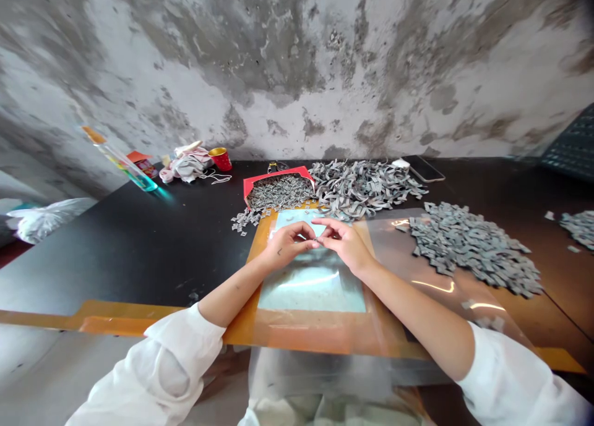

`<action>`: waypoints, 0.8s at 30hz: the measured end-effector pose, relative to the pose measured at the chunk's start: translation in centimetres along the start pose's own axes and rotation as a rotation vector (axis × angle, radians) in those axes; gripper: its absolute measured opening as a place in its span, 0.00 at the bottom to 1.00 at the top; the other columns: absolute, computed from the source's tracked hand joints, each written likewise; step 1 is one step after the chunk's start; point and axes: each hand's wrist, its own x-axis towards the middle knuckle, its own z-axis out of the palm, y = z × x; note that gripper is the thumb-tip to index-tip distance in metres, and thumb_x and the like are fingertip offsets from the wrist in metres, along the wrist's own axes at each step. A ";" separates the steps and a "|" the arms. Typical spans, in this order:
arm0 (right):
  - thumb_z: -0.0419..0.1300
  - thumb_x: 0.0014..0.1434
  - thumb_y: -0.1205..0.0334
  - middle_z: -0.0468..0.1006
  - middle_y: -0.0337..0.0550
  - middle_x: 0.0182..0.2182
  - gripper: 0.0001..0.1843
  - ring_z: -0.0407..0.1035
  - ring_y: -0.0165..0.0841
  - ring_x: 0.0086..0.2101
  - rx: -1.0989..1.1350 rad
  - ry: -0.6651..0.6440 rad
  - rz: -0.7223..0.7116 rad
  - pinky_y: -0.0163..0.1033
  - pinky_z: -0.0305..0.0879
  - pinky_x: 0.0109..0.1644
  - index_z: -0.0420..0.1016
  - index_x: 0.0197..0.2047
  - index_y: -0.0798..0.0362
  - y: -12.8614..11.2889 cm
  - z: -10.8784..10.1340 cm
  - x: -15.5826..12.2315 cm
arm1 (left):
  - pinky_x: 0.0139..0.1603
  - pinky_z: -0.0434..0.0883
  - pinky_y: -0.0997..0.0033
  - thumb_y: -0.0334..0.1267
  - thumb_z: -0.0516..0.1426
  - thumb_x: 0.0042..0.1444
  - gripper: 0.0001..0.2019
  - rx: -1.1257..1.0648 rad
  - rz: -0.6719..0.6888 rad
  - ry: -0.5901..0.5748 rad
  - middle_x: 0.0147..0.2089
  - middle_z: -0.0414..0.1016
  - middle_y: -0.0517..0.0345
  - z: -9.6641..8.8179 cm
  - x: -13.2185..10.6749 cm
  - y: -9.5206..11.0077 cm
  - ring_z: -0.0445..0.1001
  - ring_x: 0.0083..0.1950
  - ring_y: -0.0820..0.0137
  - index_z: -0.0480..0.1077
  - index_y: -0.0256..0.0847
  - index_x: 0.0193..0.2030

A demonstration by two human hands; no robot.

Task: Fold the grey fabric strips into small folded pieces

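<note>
My left hand (291, 244) and my right hand (346, 243) meet over a pale blue sheet (310, 296) under clear plastic. Both pinch a small dark piece (316, 240) between thumb and fingertips; its kind is too small to make out. Just beyond the hands, a red-edged open box (303, 171) lies tipped toward me, full of small grey pieces (281, 192), some spilled at its front left. A heap of grey strips (364, 188) sits to the right of the box. Farther right is a pile of flat grey pieces (473, 247).
On the black table (153, 247), a clear tube with teal liquid (125, 166), a crumpled cloth (190, 163) and a red cup (220, 159) stand at the back left. A phone-like slab (426, 169) lies behind the strips. Orange tape (116, 315) runs along the front edge.
</note>
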 end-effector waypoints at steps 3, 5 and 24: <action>0.59 0.53 0.66 0.71 0.34 0.26 0.21 0.64 0.28 0.28 -0.035 0.045 -0.034 0.34 0.62 0.34 0.74 0.52 0.51 -0.2 -0.1 -0.1 | 0.31 0.66 0.75 0.47 0.64 0.50 0.15 0.027 -0.045 0.036 0.30 0.71 0.58 0.1 0.0 0.1 0.68 0.30 0.74 0.70 0.37 0.32; 0.59 0.54 0.65 0.72 0.36 0.27 0.20 0.66 0.28 0.29 -0.076 0.079 -0.085 0.34 0.63 0.35 0.73 0.52 0.51 -0.5 -0.2 -0.2 | 0.29 0.66 0.75 0.47 0.64 0.51 0.15 0.010 -0.066 0.044 0.29 0.70 0.60 0.1 0.1 0.3 0.67 0.28 0.75 0.69 0.37 0.31; 0.66 0.52 0.55 0.80 0.40 0.34 0.12 0.73 0.31 0.35 0.066 -0.084 0.018 0.38 0.70 0.42 0.78 0.38 0.51 -0.5 -0.2 0.0 | 0.39 0.65 0.72 0.45 0.64 0.50 0.12 0.063 0.062 0.058 0.30 0.75 0.57 -0.6 0.0 -0.5 0.70 0.33 0.71 0.74 0.37 0.29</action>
